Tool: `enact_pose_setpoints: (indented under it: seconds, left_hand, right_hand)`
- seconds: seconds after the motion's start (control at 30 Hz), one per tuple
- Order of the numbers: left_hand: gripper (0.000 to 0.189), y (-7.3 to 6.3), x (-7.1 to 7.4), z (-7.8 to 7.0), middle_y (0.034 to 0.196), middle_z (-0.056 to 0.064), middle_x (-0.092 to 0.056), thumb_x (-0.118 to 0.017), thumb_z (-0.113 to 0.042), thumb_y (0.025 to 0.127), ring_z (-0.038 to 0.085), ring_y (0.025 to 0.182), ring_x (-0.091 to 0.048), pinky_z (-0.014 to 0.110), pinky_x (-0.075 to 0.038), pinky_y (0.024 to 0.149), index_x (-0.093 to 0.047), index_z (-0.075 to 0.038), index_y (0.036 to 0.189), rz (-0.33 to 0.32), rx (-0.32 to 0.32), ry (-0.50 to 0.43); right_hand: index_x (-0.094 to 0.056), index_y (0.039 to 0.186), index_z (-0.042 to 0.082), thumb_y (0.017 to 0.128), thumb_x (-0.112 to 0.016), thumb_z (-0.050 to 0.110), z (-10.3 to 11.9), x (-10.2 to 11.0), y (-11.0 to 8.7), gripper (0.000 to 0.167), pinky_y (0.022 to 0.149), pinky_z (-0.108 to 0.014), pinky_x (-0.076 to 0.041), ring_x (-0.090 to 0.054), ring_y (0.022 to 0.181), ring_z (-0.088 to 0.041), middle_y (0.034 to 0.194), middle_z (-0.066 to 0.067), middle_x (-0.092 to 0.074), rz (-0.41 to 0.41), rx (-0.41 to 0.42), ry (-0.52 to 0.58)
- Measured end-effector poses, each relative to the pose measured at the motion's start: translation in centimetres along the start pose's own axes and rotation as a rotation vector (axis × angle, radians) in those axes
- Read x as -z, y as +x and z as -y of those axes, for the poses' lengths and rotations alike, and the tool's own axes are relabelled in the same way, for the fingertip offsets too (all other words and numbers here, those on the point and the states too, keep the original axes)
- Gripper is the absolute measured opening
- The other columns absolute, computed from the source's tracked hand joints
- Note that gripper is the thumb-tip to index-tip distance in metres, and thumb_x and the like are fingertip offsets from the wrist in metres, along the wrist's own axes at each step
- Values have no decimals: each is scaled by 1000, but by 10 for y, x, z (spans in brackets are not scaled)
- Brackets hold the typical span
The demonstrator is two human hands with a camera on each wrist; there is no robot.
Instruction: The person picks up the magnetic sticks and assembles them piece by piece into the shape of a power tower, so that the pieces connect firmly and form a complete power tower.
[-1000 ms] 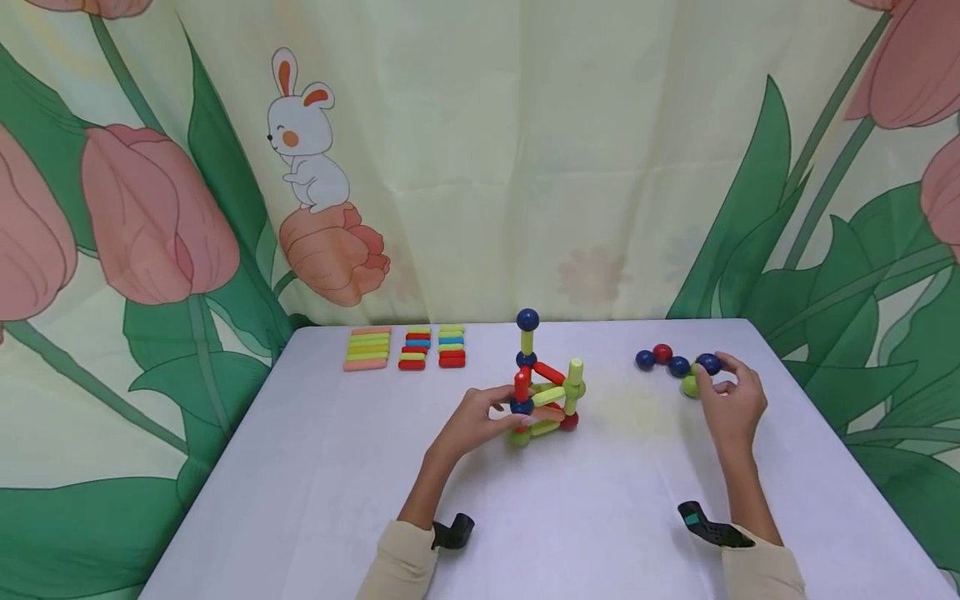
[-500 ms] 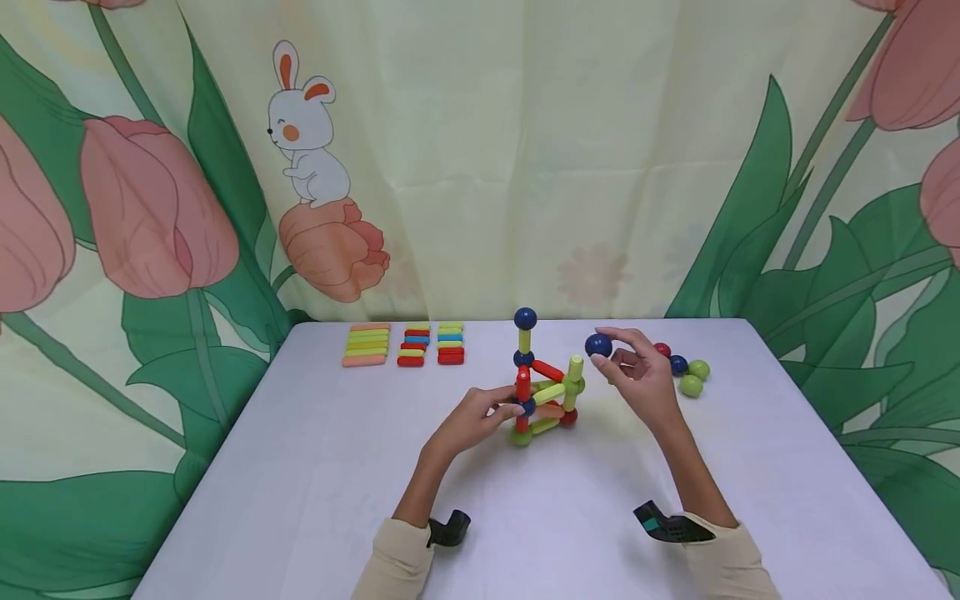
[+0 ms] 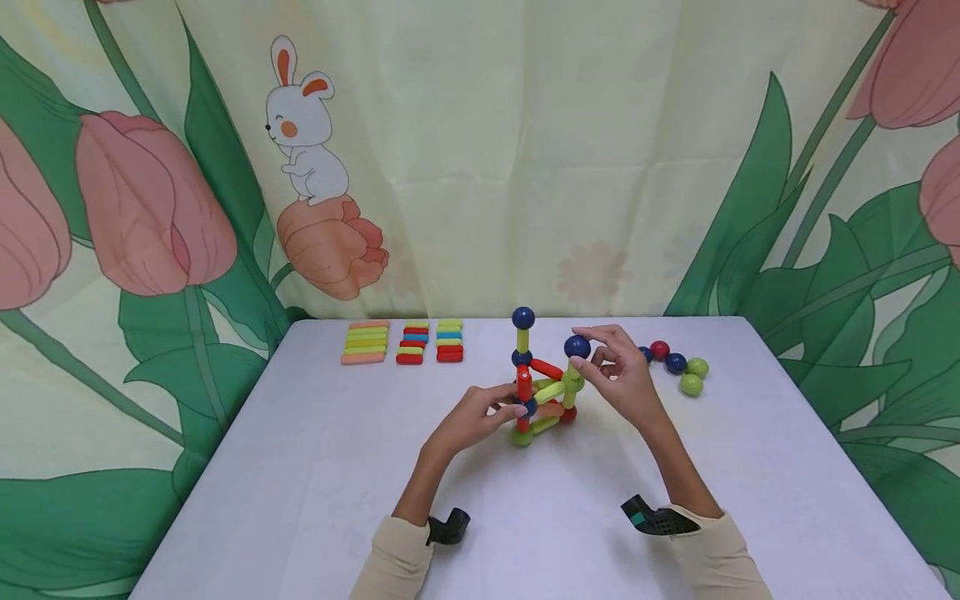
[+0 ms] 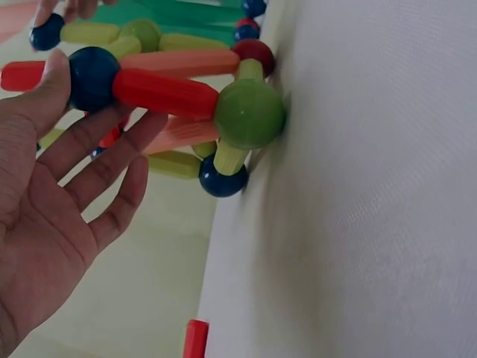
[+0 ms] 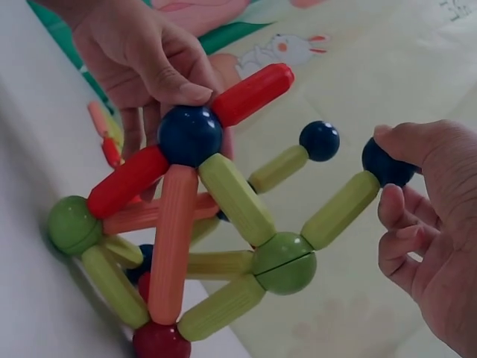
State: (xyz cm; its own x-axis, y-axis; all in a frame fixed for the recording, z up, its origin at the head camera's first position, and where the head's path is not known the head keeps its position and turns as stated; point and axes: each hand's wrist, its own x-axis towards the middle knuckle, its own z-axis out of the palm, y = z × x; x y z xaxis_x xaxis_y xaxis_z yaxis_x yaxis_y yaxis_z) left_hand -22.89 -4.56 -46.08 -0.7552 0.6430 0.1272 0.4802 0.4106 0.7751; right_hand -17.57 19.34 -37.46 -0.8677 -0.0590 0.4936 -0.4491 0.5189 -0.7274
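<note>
Two hands are at one ball-and-rod structure [image 3: 551,392] on the tabletop [image 3: 300,475]. The left hand [image 3: 471,419] grips one blue corner ball [image 5: 190,138], thumb on one side and fingers around the other. The right hand [image 3: 618,368] pinches a second blue ball [image 3: 577,347] between thumb and forefinger, touching the free end of one yellow-green rod [image 5: 343,209] that rises from one green ball [image 5: 285,265].

Apart from the pinched ball, the structure shows seven balls across the views: four blue, two green, one red. The rods overlap too much for a sure total. One red rod [image 5: 257,93] points up from the gripped corner, its other end bare, and one blue ball tops a post [image 3: 522,341] at the back.

To the right lie five loose balls [image 3: 676,363]: two blue, one red, two green, with one blue partly behind the right hand. At the far left are three columns of rods, apparently six in each: the first column [image 3: 365,342] two peach and four yellowish, the second column [image 3: 412,343] three red, two yellow-green, one blue, the third column [image 3: 450,342] three yellow-green, two red, one blue.
</note>
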Motion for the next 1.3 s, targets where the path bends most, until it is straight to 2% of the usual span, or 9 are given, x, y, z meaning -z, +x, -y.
enact_pose_setpoints:
  seconds: [0.27,0.53,0.63,0.73,0.9,1.0,1.13,1.2,1.3]
  left_hand:
    - [41,-1,-1,-4,114,0,-72,-61,-38,95,15,106,-67,28,-54,89,-62,-15,129,3,-2,29]
    - [35,-1,-2,-10,107,4,-74,-68,-35,92,17,100,-69,45,-54,92,-59,-14,118,-34,-33,-2]
    - [33,0,-2,-5,97,3,-75,-72,-32,89,14,92,-68,44,-55,88,-55,-14,111,-118,-41,-69]
    - [28,6,-2,0,89,4,-71,-69,-31,92,14,84,-65,35,-55,82,-54,-12,107,-269,-27,-147]
    - [33,25,2,9,107,9,-64,-59,-31,98,19,100,-62,30,-54,82,-54,-12,123,-479,18,-226]
    - [43,35,6,13,130,12,-58,-58,-26,99,25,120,-58,39,-53,94,-48,-13,139,-423,0,-287]
    - [47,41,9,17,144,12,-51,-55,-21,100,29,132,-52,43,-46,105,-43,-13,145,-255,1,-393]
    - [47,44,10,19,144,12,-51,-56,-19,100,30,132,-52,42,-46,105,-44,-12,145,-201,22,-422]
    - [46,45,10,21,140,11,-54,-60,-20,98,29,129,-54,40,-48,103,-49,-12,141,-171,62,-412]
  right_hand:
    - [-54,132,-1,88,-70,1,-15,-4,-1,47,57,-21,-50,-56,64,-16,110,-18,-61,46,-33,34]
    - [-54,134,7,89,-71,10,-54,-9,-3,48,59,-21,-52,-58,67,-13,108,-16,-63,64,-85,95]
    - [-51,139,14,88,-73,15,-61,-6,-6,55,62,-22,-52,-60,67,-17,117,-14,-59,100,-115,122]
    - [-48,142,17,89,-72,13,-67,1,-11,58,64,-21,-53,-59,67,-20,123,-11,-55,111,-116,171]
    - [-56,130,2,93,-66,8,-83,10,-15,39,57,-18,-49,-57,65,-11,108,2,-62,-39,-127,244]
    - [-63,117,-4,94,-64,14,-98,14,-17,29,53,-14,-45,-57,63,1,95,15,-63,-257,-213,210]
    - [-68,111,0,95,-63,18,-121,24,-21,25,57,-11,-41,-54,70,-2,93,10,-61,-524,-366,-36]
    - [-67,115,3,96,-60,19,-132,31,-24,26,69,-17,-44,-56,84,-12,101,-2,-61,-559,-450,-180]
    - [-63,126,2,98,-55,17,-144,40,-30,33,91,-39,-44,-52,109,-31,120,-20,-56,-507,-574,-290]
